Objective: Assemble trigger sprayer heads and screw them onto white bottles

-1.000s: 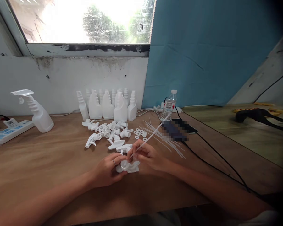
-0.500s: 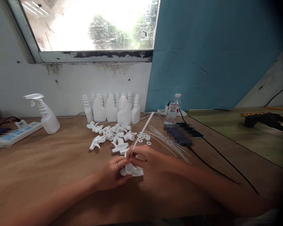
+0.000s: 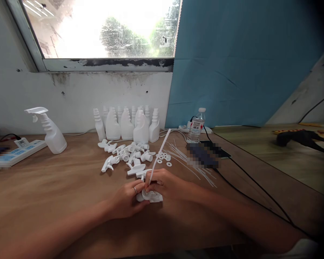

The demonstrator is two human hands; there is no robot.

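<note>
My left hand (image 3: 131, 199), with a ring on one finger, is closed on a white spray head (image 3: 153, 196) low over the table. My right hand (image 3: 163, 183) pinches a thin white tube (image 3: 160, 153) near its lower end, at the spray head. The tube slants up and to the right; its lower tip is hidden by my fingers. Just beyond my hands lies a pile of white spray heads (image 3: 129, 153). Small white rings (image 3: 169, 164) are to the right of the pile, and loose white tubes (image 3: 189, 162) lie farther right.
White bottles (image 3: 140, 129) without heads stand by the wall. A bottle with a spray head (image 3: 54, 135) and a power strip (image 3: 21, 153) are at the left. At the right are a water bottle (image 3: 197, 126), a blurred dark object (image 3: 203, 155), a phone (image 3: 225, 154) and black cables.
The upper end of the tube has shifted left, and my right hand sits slightly lower at the spray head. The whole view has moved a little.
</note>
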